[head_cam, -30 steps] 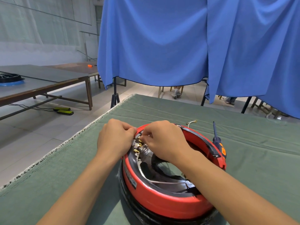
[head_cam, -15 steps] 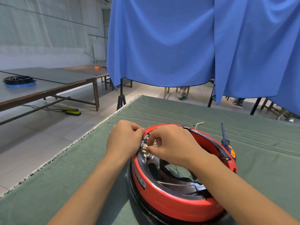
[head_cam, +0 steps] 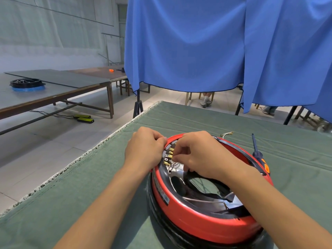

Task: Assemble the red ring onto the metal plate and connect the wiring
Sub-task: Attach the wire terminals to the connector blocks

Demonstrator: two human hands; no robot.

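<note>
The red ring (head_cam: 195, 223) sits on a black base on the green cloth, with the metal plate (head_cam: 177, 172) partly visible inside it. A row of brass terminals (head_cam: 168, 156) lines the ring's far left inner edge. My left hand (head_cam: 143, 150) curls over the ring's outer rim beside the terminals. My right hand (head_cam: 199, 155) reaches inside the ring, and its fingertips pinch at a terminal; the wire itself is hidden by the fingers.
A screwdriver with a black and orange handle (head_cam: 258, 157) lies right of the ring. A loose white wire end (head_cam: 226, 134) lies beyond it. The green table's left edge (head_cam: 100, 144) drops to the floor. Blue curtains (head_cam: 215, 51) hang behind. Another table (head_cam: 53, 90) stands far left.
The view has shifted, so the ring sits further right in frame. My right fingers have moved slightly down along the terminal row. My left hand keeps its place on the rim.
</note>
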